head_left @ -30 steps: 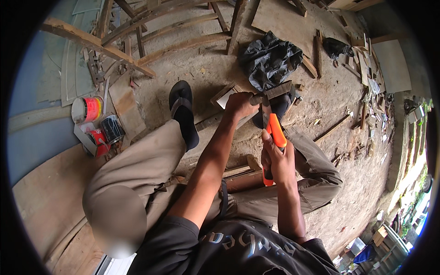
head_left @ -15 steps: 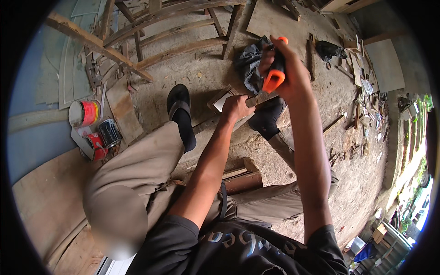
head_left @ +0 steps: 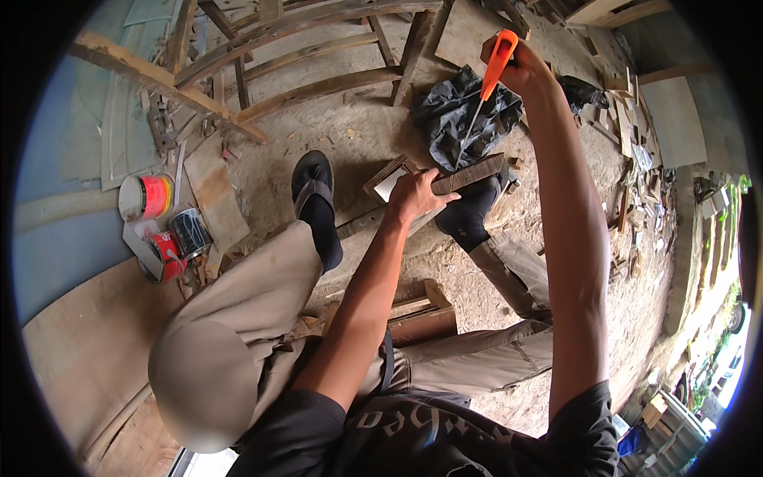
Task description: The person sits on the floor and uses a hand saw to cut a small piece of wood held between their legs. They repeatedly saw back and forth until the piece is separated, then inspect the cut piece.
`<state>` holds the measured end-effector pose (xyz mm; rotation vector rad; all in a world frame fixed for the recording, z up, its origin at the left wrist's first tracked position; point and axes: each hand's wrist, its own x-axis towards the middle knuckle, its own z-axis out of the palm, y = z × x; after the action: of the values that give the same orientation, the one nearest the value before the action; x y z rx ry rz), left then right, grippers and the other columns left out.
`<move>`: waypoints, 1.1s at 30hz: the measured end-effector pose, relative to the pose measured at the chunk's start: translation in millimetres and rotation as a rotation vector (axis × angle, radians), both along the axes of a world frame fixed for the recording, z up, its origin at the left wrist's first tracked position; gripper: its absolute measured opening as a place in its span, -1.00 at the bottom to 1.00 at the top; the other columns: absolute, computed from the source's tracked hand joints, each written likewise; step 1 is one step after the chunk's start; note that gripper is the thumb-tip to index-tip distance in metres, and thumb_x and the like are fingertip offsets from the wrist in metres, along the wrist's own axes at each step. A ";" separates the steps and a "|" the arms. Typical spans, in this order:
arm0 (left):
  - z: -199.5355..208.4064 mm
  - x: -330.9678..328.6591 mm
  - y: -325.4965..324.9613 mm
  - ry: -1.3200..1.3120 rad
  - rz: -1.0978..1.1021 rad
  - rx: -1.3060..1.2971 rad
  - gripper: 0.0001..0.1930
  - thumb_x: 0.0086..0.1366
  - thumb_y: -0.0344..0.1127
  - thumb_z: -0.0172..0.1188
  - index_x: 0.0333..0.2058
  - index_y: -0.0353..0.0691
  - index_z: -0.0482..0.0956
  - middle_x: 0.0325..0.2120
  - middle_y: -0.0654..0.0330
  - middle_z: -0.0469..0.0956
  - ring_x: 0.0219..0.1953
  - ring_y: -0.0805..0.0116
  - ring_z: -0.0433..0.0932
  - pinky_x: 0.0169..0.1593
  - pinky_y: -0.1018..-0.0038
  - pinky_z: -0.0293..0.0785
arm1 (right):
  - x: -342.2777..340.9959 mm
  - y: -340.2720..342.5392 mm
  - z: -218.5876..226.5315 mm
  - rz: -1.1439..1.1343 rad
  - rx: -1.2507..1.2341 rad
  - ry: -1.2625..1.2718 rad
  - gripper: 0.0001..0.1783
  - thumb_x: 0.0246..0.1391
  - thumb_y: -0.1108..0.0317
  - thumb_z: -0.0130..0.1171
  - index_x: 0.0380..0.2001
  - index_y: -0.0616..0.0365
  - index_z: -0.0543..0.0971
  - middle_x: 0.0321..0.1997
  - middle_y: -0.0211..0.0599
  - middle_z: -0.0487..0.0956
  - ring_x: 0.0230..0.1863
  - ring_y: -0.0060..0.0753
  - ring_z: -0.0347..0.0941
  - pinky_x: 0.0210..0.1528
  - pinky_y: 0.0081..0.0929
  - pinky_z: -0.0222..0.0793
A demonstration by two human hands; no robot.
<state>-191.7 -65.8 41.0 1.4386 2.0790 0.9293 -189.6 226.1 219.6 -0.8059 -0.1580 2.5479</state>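
Observation:
My right hand [head_left: 520, 70] is closed around the orange handle of a handsaw [head_left: 500, 62], held out far ahead. The saw's thin blade, seen nearly edge-on, slants down toward a dark strip of wood [head_left: 477, 171]; its tip appears to meet the wood's far edge beside my left hand. With fingers on top and thumb along the near side, my left hand [head_left: 413, 195] grips the strip's left end. The strip lies tilted just above my right foot [head_left: 467, 211]. Touching or close by my left hand is a small wooden piece with a white face [head_left: 388, 181].
A crumpled black plastic bag [head_left: 445, 119] lies beyond the wood. A wooden frame [head_left: 318, 94] stands at the far left. Paint cans [head_left: 148, 196] sit at left, my left foot [head_left: 311, 176] nearer. A wooden box [head_left: 425, 320] lies between my legs; scraps litter the right.
My right hand has moved away and slightly right with the saw, turning its handle more upright. The wood's right end and more of the bag now show. My left hand has hardly moved.

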 end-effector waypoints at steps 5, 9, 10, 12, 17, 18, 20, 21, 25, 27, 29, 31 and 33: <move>-8.2 -6.5 -0.1 -0.189 0.110 0.173 -0.53 0.25 0.16 0.11 -0.30 -0.21 0.44 -0.44 0.00 0.55 -0.35 0.02 0.59 -0.29 0.20 0.50 | -6.3 1.0 -2.5 -0.009 -0.149 0.067 -0.91 0.01 0.63 0.10 -0.52 0.37 0.42 -0.51 -0.23 0.41 -0.47 -0.32 0.38 -0.41 -0.39 0.47; -8.9 1.6 1.8 -0.089 0.248 0.296 -0.73 0.41 -0.12 -0.08 -0.35 -0.20 0.36 -0.49 0.00 0.47 -0.41 -0.06 0.51 -0.36 0.18 0.43 | -3.4 6.8 -14.5 0.002 -0.217 0.129 -0.91 -0.01 0.62 0.15 -0.50 0.37 0.43 -0.50 -0.22 0.44 -0.43 -0.31 0.41 -0.37 -0.37 0.47; -8.6 0.7 3.6 -0.058 0.261 0.329 -0.75 0.41 -0.14 -0.09 -0.34 -0.20 0.35 -0.48 0.00 0.48 -0.40 -0.07 0.50 -0.35 0.18 0.43 | -5.8 7.9 -15.4 -0.001 -0.218 0.138 -0.91 0.00 0.61 0.15 -0.50 0.36 0.43 -0.50 -0.23 0.43 -0.44 -0.32 0.40 -0.37 -0.38 0.46; -7.6 0.7 4.5 -0.055 0.265 0.296 -0.77 0.41 -0.18 -0.09 -0.35 -0.20 0.35 -0.47 -0.02 0.47 -0.39 -0.07 0.50 -0.35 0.16 0.42 | -8.4 9.4 -17.1 0.004 -0.211 0.142 -0.90 0.01 0.58 0.15 -0.50 0.36 0.42 -0.51 -0.25 0.42 -0.45 -0.34 0.39 -0.38 -0.39 0.45; -10.2 0.4 4.1 0.021 0.263 0.262 -0.80 0.36 -0.24 -0.04 -0.40 -0.22 0.36 -0.48 -0.03 0.48 -0.39 -0.07 0.50 -0.34 0.16 0.42 | -12.1 12.0 -14.3 0.014 -0.171 0.154 -0.86 0.05 0.53 0.15 -0.49 0.34 0.41 -0.53 -0.28 0.39 -0.47 -0.38 0.36 -0.40 -0.44 0.42; -11.3 1.8 3.1 0.026 0.250 0.255 -0.80 0.35 -0.25 -0.04 -0.41 -0.22 0.37 -0.48 -0.03 0.48 -0.39 -0.07 0.50 -0.34 0.16 0.42 | -11.5 13.9 -11.6 0.013 -0.157 0.155 -0.86 0.06 0.52 0.15 -0.49 0.34 0.41 -0.53 -0.29 0.38 -0.48 -0.39 0.36 -0.41 -0.45 0.41; -11.2 -2.1 4.8 0.047 0.237 0.252 -0.81 0.33 -0.27 -0.02 -0.43 -0.23 0.39 -0.48 -0.03 0.49 -0.39 -0.07 0.50 -0.34 0.15 0.42 | -9.2 10.4 -5.9 0.030 -0.127 0.155 -0.84 0.08 0.49 0.15 -0.49 0.33 0.40 -0.54 -0.31 0.37 -0.49 -0.40 0.34 -0.42 -0.47 0.39; -10.9 -3.0 5.9 0.051 0.238 0.272 -0.82 0.31 -0.29 -0.01 -0.44 -0.24 0.40 -0.48 -0.04 0.50 -0.39 -0.07 0.51 -0.34 0.15 0.43 | -7.5 9.3 -2.0 0.040 -0.112 0.157 -0.84 0.08 0.48 0.15 -0.49 0.33 0.40 -0.54 -0.31 0.37 -0.49 -0.41 0.34 -0.42 -0.48 0.39; -9.7 1.5 5.7 -0.034 0.240 0.201 -0.81 0.29 -0.27 0.00 -0.43 -0.26 0.44 -0.48 -0.08 0.55 -0.38 -0.09 0.55 -0.33 0.14 0.47 | 4.7 -13.4 13.9 0.111 -0.036 0.153 -0.80 0.12 0.44 0.14 -0.48 0.31 0.39 -0.56 -0.34 0.34 -0.51 -0.44 0.32 -0.44 -0.52 0.36; -10.0 1.3 4.7 -0.019 0.240 0.171 -0.80 0.29 -0.25 0.00 -0.42 -0.26 0.45 -0.47 -0.09 0.56 -0.39 -0.11 0.56 -0.35 0.12 0.47 | 16.1 -39.0 25.2 0.187 0.015 0.151 -0.79 0.13 0.42 0.14 -0.48 0.31 0.39 -0.57 -0.36 0.33 -0.52 -0.46 0.31 -0.45 -0.54 0.35; -10.3 0.2 3.2 -0.005 0.247 0.158 -0.78 0.29 -0.23 -0.01 -0.41 -0.25 0.45 -0.47 -0.09 0.56 -0.40 -0.12 0.56 -0.36 0.10 0.48 | 30.0 -81.2 41.4 0.301 0.109 0.163 -0.77 0.15 0.39 0.14 -0.48 0.30 0.38 -0.57 -0.37 0.32 -0.53 -0.47 0.29 -0.46 -0.56 0.33; -13.3 2.6 -5.7 0.003 0.246 0.150 -0.78 0.30 -0.21 -0.02 -0.41 -0.25 0.45 -0.49 -0.10 0.56 -0.42 -0.13 0.56 -0.38 0.09 0.48 | 49.9 -155.7 74.0 0.180 0.234 -0.064 -0.65 0.20 0.20 0.11 -0.51 0.22 0.32 -0.61 -0.44 0.26 -0.58 -0.58 0.21 -0.56 -0.66 0.13; -12.5 3.7 -4.5 -0.004 0.250 0.111 -0.77 0.30 -0.21 -0.02 -0.42 -0.24 0.45 -0.52 -0.10 0.55 -0.44 -0.14 0.56 -0.39 0.09 0.48 | 96.6 -216.0 87.0 0.161 0.444 -0.057 -0.58 0.23 -0.06 0.02 -0.42 0.09 0.38 -0.73 -0.51 0.23 -0.77 -0.55 0.14 -0.73 -0.58 0.09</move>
<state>-188.0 -70.3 28.4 1.2450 2.2722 1.1591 -93.0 10.1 306.6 -0.7092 -0.8034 2.4925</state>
